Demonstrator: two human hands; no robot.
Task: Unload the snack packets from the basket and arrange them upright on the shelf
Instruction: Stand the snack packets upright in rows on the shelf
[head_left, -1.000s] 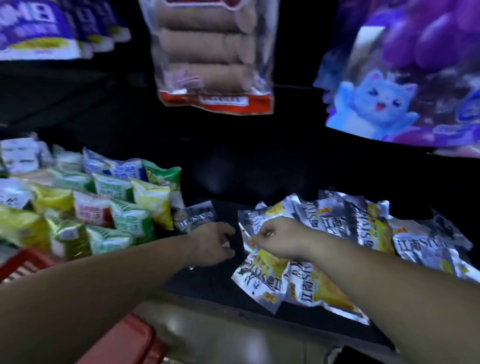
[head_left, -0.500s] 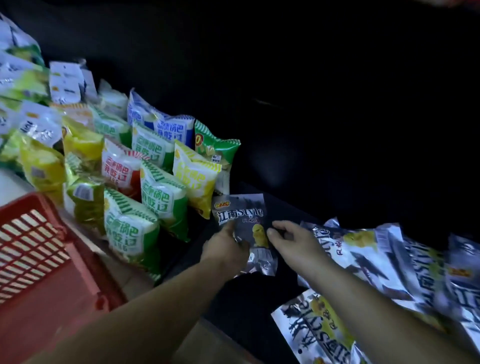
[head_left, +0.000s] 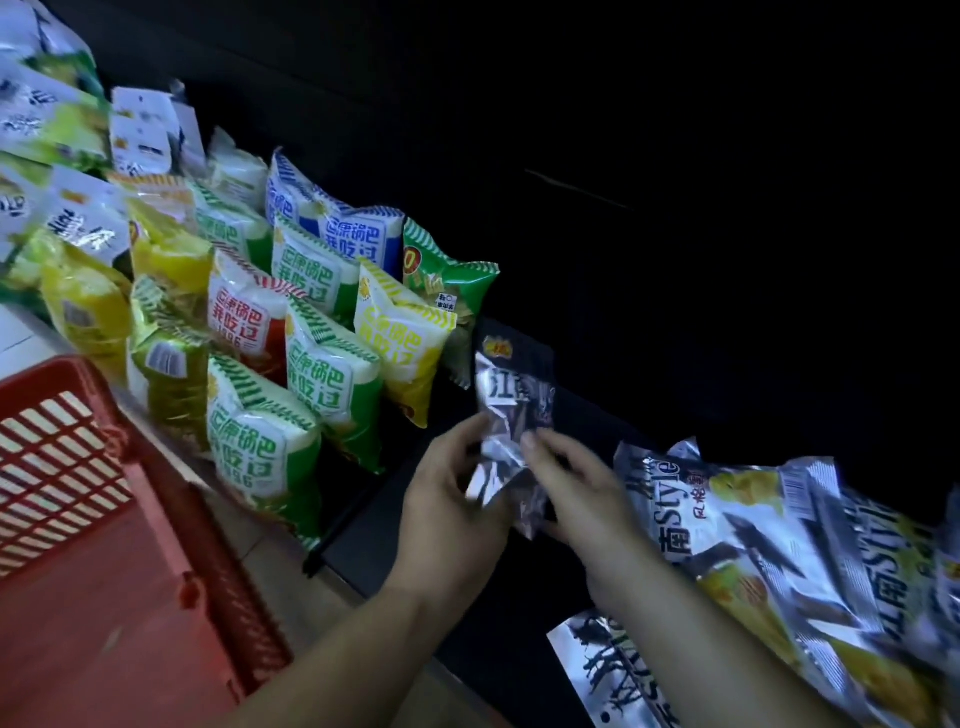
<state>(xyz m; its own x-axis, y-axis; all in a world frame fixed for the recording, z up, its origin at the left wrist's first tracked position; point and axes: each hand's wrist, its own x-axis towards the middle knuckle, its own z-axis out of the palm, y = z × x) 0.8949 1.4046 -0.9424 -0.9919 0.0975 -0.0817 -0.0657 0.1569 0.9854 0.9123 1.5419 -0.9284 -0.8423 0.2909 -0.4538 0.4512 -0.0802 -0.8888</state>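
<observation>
A small black-and-silver snack packet (head_left: 511, 395) stands nearly upright on the dark shelf (head_left: 363, 551), crumpled at its lower half. My left hand (head_left: 452, 499) pinches its lower left edge and my right hand (head_left: 576, 483) pinches its lower right edge. Right of my hands, several larger silver-and-yellow packets (head_left: 769, 535) of the same brand lie flat and overlapping on the shelf. The red plastic basket (head_left: 67, 452) sits at the lower left, and what it holds is hidden from view.
Rows of green, yellow, red and blue puffed snack bags (head_left: 311, 322) stand upright on the shelf left of the held packet. The nearest is a yellow bag (head_left: 402, 343). The shelf's back is dark.
The view has swung left and down from the flat packets to the upright rows. Both hands have moved to the small packet and tipped it up from leaning to nearly upright.
</observation>
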